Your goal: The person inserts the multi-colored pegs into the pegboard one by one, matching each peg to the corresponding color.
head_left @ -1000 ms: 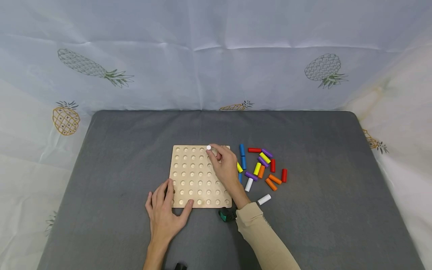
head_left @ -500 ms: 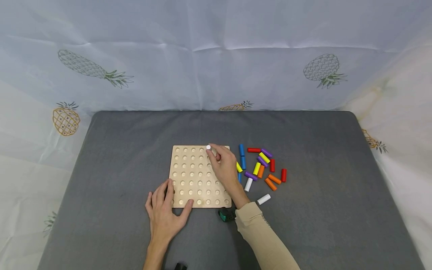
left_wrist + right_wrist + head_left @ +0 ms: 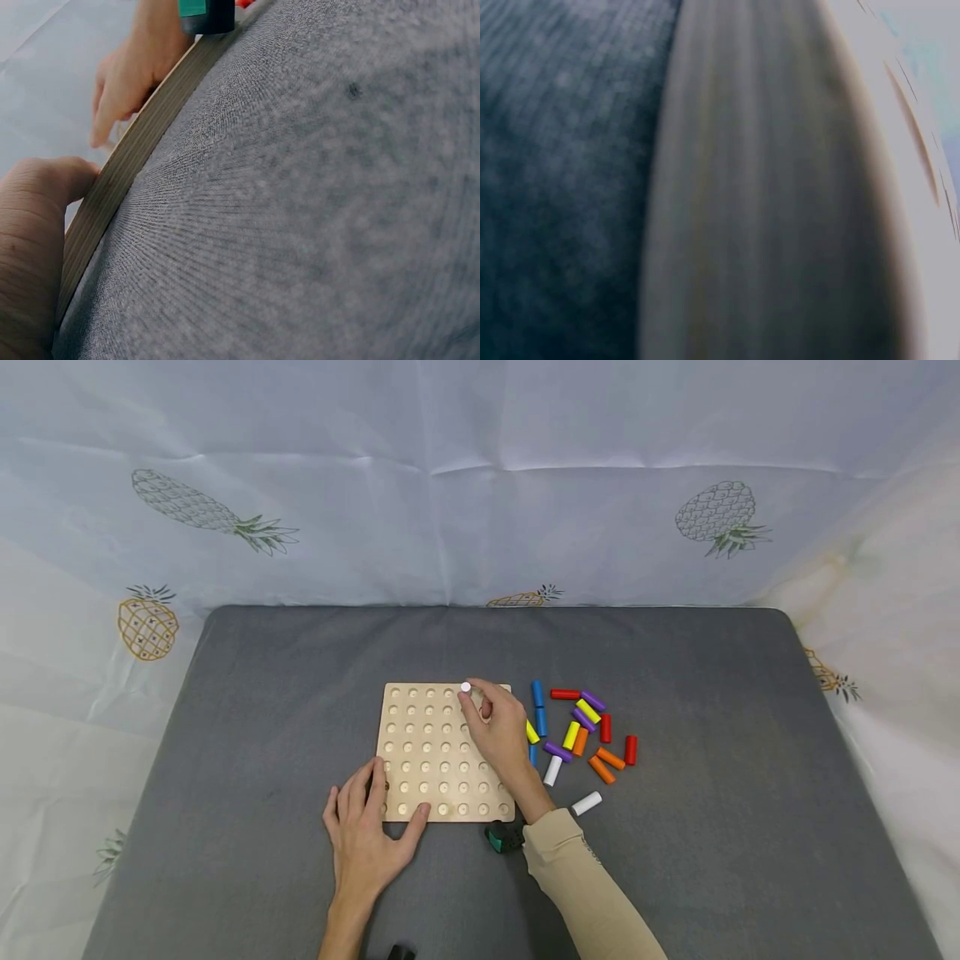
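Note:
A square wooden peg board [image 3: 427, 747] with rows of round holes lies on the grey table. Near its far edge, right of the middle, my right hand [image 3: 498, 727] pinches a white peg [image 3: 466, 687] upright between thumb and forefinger. My left hand [image 3: 367, 843] rests at the board's near left corner, fingers along the left side and thumb on the front edge. In the left wrist view the left thumb [image 3: 52, 180] touches the board's layered edge [image 3: 124, 165], with the right hand [image 3: 131, 79] beyond. The right wrist view is filled by the blurred board edge [image 3: 765, 187].
Several loose pegs lie right of the board: blue [image 3: 541, 722], red [image 3: 606, 728], yellow [image 3: 572, 734], purple [image 3: 558, 752], orange [image 3: 602, 769] and white [image 3: 587, 803]. A black-and-green wrist device [image 3: 504, 837] shows by the right cuff. A pineapple-print cloth [image 3: 480, 510] hangs behind the table.
The white peg and the fingertips pinching it have shifted very slightly to the right. The left hand, board and loose pegs stay in place.

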Motion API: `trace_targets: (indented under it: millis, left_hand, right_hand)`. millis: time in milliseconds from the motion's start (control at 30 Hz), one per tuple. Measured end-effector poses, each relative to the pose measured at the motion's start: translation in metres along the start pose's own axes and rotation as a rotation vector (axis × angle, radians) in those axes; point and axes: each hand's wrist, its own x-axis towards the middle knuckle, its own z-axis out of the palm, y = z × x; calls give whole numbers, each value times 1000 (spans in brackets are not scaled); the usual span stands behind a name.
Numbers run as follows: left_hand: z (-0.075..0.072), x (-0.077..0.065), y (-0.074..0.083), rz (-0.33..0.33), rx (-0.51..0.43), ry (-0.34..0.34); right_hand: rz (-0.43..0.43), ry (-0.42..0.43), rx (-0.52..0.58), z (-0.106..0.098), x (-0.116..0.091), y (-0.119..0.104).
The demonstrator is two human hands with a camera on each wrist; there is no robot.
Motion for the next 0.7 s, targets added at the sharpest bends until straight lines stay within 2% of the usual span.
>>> trace_targets:
  millis: [700]
  left_hand:
    - [2, 0, -1, 7, 2, 2]
  right_hand:
    - [26, -3, 10, -1, -1, -2]
